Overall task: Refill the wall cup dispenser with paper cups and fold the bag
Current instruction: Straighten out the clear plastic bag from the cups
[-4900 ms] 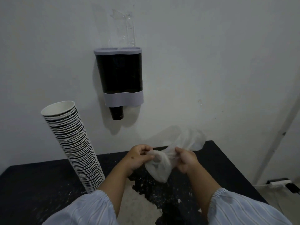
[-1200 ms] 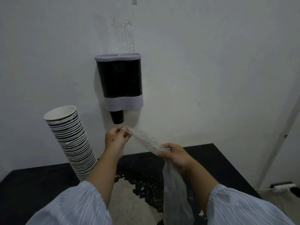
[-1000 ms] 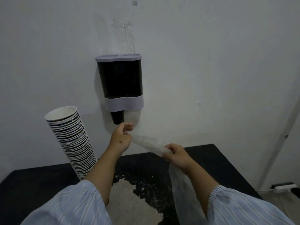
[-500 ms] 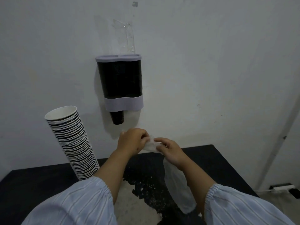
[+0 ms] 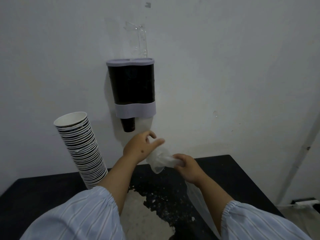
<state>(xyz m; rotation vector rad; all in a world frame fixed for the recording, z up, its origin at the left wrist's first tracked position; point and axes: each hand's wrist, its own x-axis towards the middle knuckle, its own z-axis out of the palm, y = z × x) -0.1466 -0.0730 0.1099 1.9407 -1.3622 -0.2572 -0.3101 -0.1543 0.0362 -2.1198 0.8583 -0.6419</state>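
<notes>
With the right hand (image 5: 187,168) pinching the bag (image 5: 160,160) and the left hand (image 5: 141,148) spread loose, the slick film could slip and unfold.

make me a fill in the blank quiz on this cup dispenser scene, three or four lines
1. The tall stack of white-rimmed paper cups stands on the black table, to the ____ of the wall dispenser.
2. The crumpled clear plastic bag is gripped by the ____ hand.
3. One ____ cup pokes out under the black and grey wall dispenser.
4. The left hand has its fingers ____, holding nothing.

Missing words: left; right; black; open
</notes>
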